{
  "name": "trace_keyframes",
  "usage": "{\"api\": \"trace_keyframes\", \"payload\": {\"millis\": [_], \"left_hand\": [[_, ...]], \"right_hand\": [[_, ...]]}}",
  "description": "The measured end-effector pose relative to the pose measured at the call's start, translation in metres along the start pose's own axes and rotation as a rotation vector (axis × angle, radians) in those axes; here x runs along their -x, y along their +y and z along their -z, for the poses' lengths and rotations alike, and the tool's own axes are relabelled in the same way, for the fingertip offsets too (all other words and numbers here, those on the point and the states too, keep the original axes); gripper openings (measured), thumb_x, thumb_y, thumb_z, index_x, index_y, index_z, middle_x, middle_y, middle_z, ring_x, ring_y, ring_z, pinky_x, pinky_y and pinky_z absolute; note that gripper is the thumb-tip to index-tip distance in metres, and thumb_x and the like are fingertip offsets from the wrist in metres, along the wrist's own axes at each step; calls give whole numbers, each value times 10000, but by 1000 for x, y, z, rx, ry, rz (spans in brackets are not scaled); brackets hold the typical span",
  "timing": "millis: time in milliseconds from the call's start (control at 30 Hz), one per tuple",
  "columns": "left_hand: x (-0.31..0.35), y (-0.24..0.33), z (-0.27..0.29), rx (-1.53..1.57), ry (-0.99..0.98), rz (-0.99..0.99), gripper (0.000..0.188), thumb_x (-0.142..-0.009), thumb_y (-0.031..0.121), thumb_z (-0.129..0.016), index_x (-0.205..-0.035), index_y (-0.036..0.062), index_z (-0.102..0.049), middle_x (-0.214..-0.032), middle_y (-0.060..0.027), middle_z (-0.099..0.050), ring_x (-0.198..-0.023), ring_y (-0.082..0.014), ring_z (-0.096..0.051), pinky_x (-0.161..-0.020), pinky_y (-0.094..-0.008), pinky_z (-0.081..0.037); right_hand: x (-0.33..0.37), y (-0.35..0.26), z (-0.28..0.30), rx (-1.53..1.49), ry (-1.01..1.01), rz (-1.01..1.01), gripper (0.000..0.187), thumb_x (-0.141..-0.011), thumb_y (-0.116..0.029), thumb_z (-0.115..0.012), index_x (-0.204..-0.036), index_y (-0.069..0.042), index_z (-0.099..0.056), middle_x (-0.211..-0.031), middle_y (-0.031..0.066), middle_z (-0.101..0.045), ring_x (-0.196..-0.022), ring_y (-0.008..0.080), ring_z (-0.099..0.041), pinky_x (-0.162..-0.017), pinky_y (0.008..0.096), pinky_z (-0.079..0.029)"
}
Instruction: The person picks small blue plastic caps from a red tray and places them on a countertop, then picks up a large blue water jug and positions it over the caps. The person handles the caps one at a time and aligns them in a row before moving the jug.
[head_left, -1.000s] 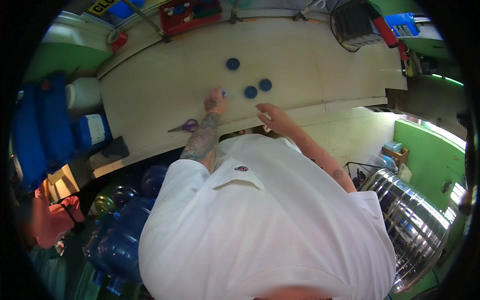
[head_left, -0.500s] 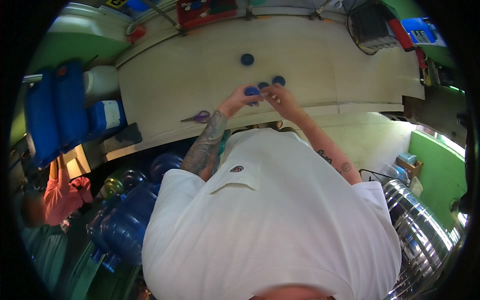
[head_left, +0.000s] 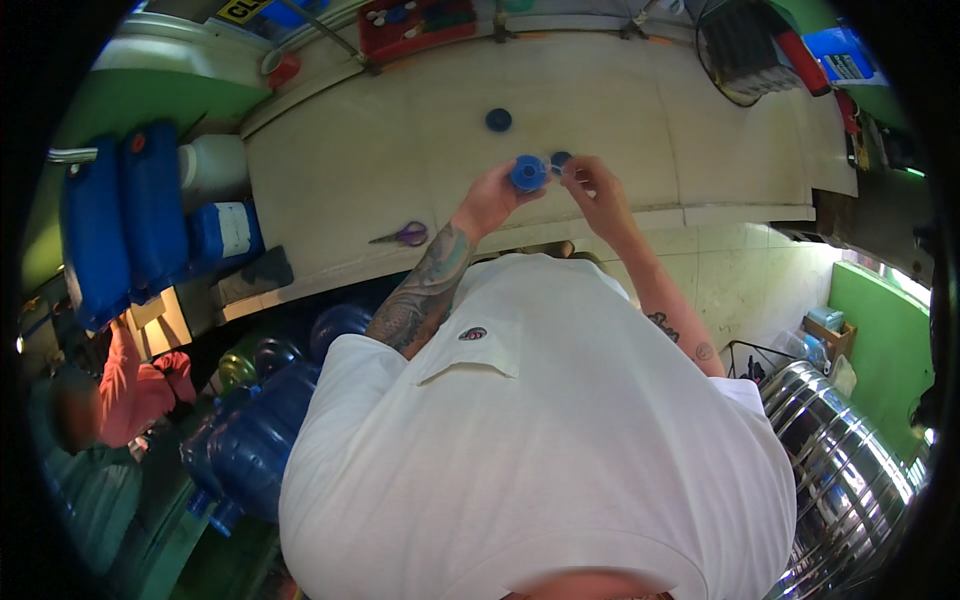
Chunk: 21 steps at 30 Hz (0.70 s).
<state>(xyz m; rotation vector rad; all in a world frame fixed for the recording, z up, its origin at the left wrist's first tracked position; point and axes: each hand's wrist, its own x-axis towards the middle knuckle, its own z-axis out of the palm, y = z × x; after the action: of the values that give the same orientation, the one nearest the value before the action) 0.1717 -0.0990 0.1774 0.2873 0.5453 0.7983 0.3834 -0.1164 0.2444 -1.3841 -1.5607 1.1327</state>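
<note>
My left hand [head_left: 487, 205] is closed round the edge of a round blue cap [head_left: 528, 173], its flat face turned up, above the near part of the pale counter. Just right of it, my right hand [head_left: 603, 197] has thumb and fingers pinched together; a thin, pale bit shows at the fingertips, too small to name. A second blue cap [head_left: 561, 160] lies on the counter behind the right fingertips. Farther back lies another blue cap [head_left: 498, 120]. Purple-handled scissors [head_left: 408, 235] rest left of my left hand.
The pale counter [head_left: 350, 150] spans the width ahead. Blue jerrycans [head_left: 150, 210] stand at its left end, a red tray [head_left: 415, 35] along the back. Large blue water bottles [head_left: 265, 430] and a person in a pink top [head_left: 125, 390] are lower left; a shiny metal tank [head_left: 840, 460] stands right.
Both hands have shifted slightly right, the left bringing its cap along and turning its face up. My right hand has drawn a little away from it. The cap behind the hands is no longer visible.
</note>
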Motion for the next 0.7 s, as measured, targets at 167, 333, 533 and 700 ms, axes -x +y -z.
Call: {"api": "trace_keyframes", "payload": {"millis": [167,333,533,700], "left_hand": [[-5,-7,-13,-14,4,-21,368,-1067,246,-385,-1285,-21,-512,-1261,-146,-599,-1150,-254,-606,-1049,-407,-500],[-2,-8,-27,1,24,-19,282,-1053,225,-457,-1207,15,-565,-1159,-77,-632,-1056,-166,-635,-1008,-360,-534],[2,-10,-30,-137,92,-32,239,-1039,184,-494,-1186,13,-572,-1131,-64,-636,-1041,-156,-641,-993,-347,-541],[4,-11,-30,-64,65,-54,268,-1044,208,-482,-1178,-3,-579,-1133,-77,-641,-1034,-168,-649,-989,-345,-539]], "right_hand": [[6,-6,2,217,27,180,194,-887,22,-611,-1064,-48,-645,-1023,103,-647,-856,255,-667,-707,358,-546],[10,-7,-1,306,-15,270,210,-869,39,-613,-1045,-61,-667,-1043,130,-633,-904,316,-651,-749,382,-537],[14,-14,-6,324,-52,290,194,-862,30,-631,-1037,-46,-668,-1056,144,-630,-936,340,-643,-772,392,-536],[12,-18,-8,374,-60,441,206,-842,32,-645,-1032,-46,-648,-1041,130,-631,-914,339,-638,-751,408,-545]]}}
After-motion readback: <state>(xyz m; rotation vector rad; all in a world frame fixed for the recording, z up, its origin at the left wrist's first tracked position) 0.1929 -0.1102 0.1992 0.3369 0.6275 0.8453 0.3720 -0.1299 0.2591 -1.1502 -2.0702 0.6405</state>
